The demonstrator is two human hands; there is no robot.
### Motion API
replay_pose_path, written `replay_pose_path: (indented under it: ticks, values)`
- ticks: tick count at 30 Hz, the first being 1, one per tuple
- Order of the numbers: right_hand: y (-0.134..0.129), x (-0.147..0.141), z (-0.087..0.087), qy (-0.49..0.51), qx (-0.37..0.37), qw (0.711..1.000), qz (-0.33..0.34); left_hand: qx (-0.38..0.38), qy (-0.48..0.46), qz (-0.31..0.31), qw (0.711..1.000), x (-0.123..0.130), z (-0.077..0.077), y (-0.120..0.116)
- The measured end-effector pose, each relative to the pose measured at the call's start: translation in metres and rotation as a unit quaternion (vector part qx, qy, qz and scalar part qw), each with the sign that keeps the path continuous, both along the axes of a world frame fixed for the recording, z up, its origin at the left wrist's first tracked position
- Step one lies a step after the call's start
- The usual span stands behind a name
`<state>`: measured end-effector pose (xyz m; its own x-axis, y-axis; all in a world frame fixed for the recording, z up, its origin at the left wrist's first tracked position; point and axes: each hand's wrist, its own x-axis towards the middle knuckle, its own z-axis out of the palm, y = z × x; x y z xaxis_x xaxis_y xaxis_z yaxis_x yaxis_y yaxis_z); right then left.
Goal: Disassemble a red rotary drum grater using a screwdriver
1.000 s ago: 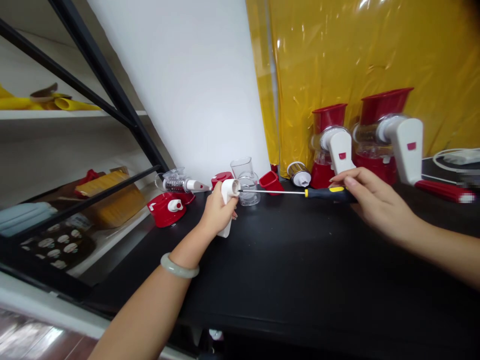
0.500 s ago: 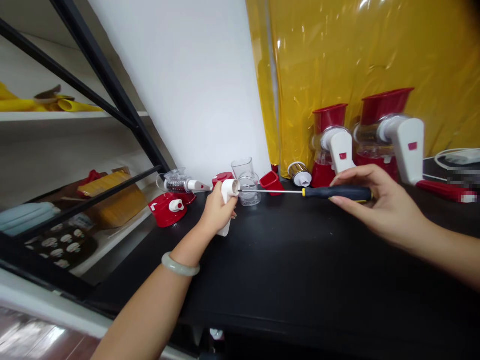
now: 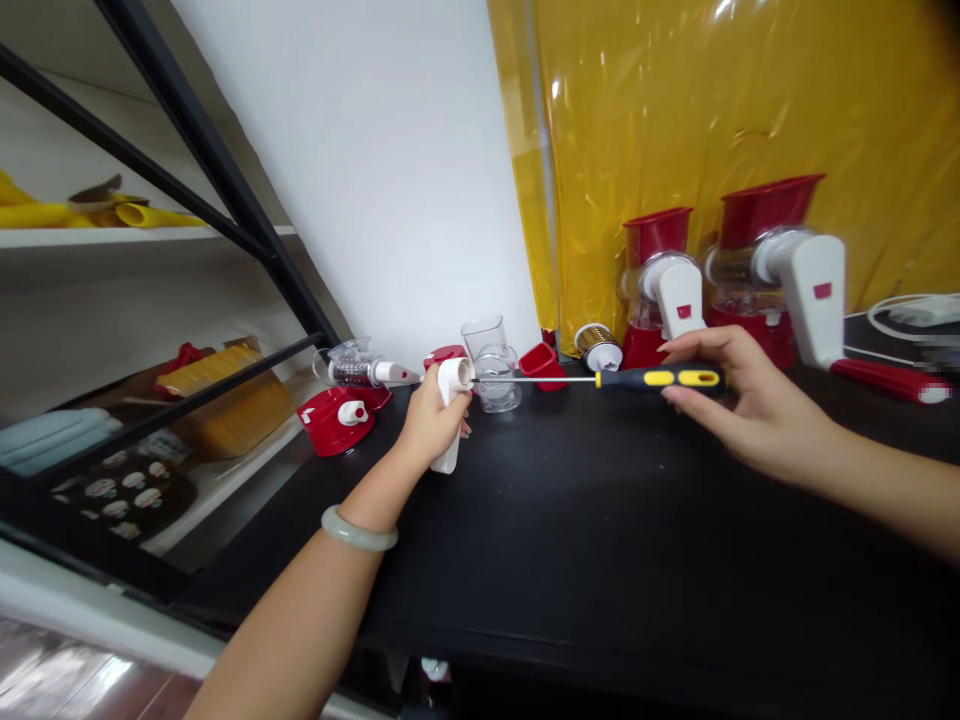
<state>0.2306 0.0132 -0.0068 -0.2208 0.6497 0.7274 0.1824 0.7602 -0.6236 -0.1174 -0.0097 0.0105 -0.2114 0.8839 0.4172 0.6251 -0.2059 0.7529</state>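
A white plastic part (image 3: 448, 458) is gripped upright in my left hand (image 3: 429, 418), its round opening facing right. My right hand (image 3: 750, 395) holds a long screwdriver (image 3: 619, 380) by its dark handle with yellow patches, between thumb and fingers. The shaft lies level, and its tip reaches the opening of the white part; the very tip is hidden. Behind the shaft stands a clear plastic housing (image 3: 491, 365), with a red hopper (image 3: 543, 366) to its right. A metal grater drum with a white end (image 3: 598, 348) lies farther right.
Two red and white rotary graters (image 3: 679, 290) (image 3: 817, 290) stand at the back right. Red bases (image 3: 336, 422) and a clear drum unit (image 3: 356, 370) sit at the left of the black table (image 3: 600, 560). A shelf rack (image 3: 217, 185) borders the left side.
The screwdriver handle has turned about its axis, so its yellow patches now show. The screwdriver and white part have shifted slightly left, and my right fingers have moved a little.
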Motion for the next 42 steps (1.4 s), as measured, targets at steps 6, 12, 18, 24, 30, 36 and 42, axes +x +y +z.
replay_pose_path:
  ticks: [6, 12, 18, 24, 30, 36, 42]
  values:
    - [-0.0028, -0.0013, -0.0009, 0.066, -0.054, 0.995, 0.042, -0.009, 0.002, -0.010, 1.000, 0.0041, 0.0019, -0.0021]
    - [-0.0016, -0.0008, -0.0004, -0.030, -0.150, 0.988, -0.032, -0.002, -0.005, -0.011, 1.000, 0.0056, 0.0018, -0.0032]
    - [-0.0012, -0.0010, -0.0030, -0.049, 0.015, 0.998, -0.040, 0.003, -0.008, 0.003, 1.000, 0.0022, 0.0025, -0.0023]
    - [-0.0078, -0.0046, 0.0039, 0.058, -0.004, 0.998, -0.023, 0.001, -0.007, -0.018, 1.000, 0.0032, 0.0016, -0.0028]
    - [-0.0058, -0.0051, 0.0026, 0.018, -0.067, 0.997, -0.029, -0.005, -0.026, -0.019, 0.999, 0.0044, 0.0006, -0.0026]
    - [-0.0072, 0.0002, 0.0027, -0.047, -0.136, 0.990, -0.002, -0.012, -0.019, -0.015, 1.000, 0.0053, 0.0028, -0.0035]
    - [-0.0041, 0.0001, 0.0061, 0.024, 0.003, 1.000, -0.007, -0.012, -0.022, -0.019, 1.000, 0.0065, 0.0027, -0.0036]
